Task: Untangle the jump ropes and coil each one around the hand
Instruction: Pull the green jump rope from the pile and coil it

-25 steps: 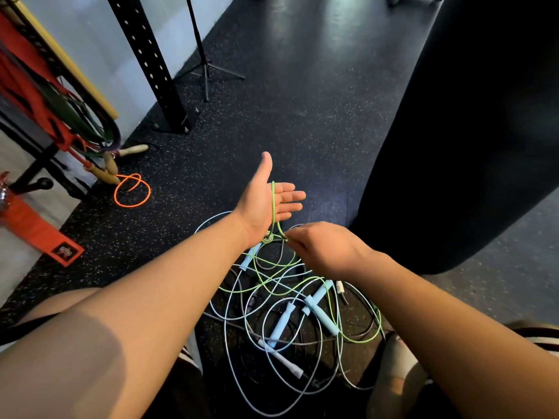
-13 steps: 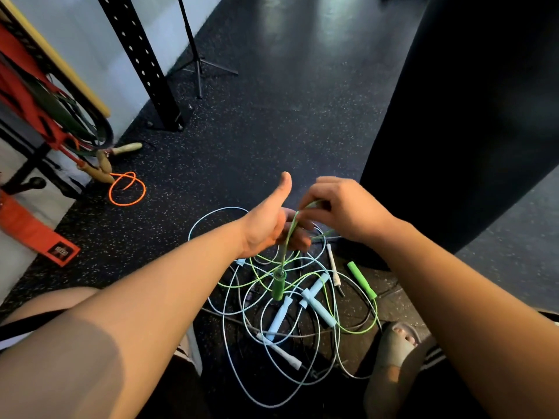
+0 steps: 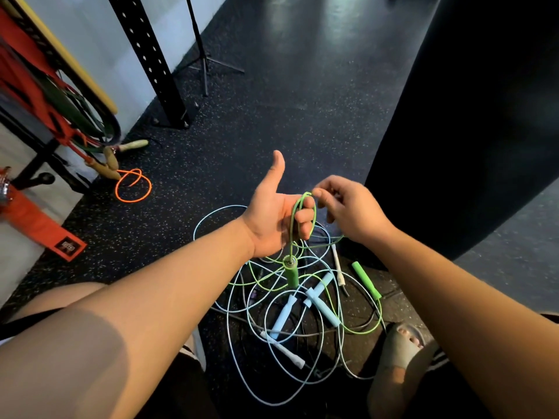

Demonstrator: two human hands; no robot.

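Observation:
A tangle of jump ropes [image 3: 290, 316] lies on the dark floor between my legs: green, light blue and white cords with their handles. My left hand [image 3: 276, 219] is held up above the pile, thumb pointing up and fingers curled, with the green jump rope [image 3: 314, 219] looped over those fingers. One green handle [image 3: 292, 272] dangles below that hand. My right hand [image 3: 352, 210] is just right of it and pinches the top of the green loop between fingertips. The other green handle [image 3: 366, 279] lies on the floor to the right.
A large black punching bag [image 3: 459, 116] fills the right side. At left stand a black rack upright [image 3: 151, 62], a tripod stand [image 3: 205, 62], red and green bands [image 3: 45, 95] and an orange rope [image 3: 133, 186]. My sandalled foot [image 3: 402, 343] is beside the pile.
My right hand rose from under the left hand and carried the green rope up over the left fingers. The left fingers curled in, and the green handle lifted off the pile.

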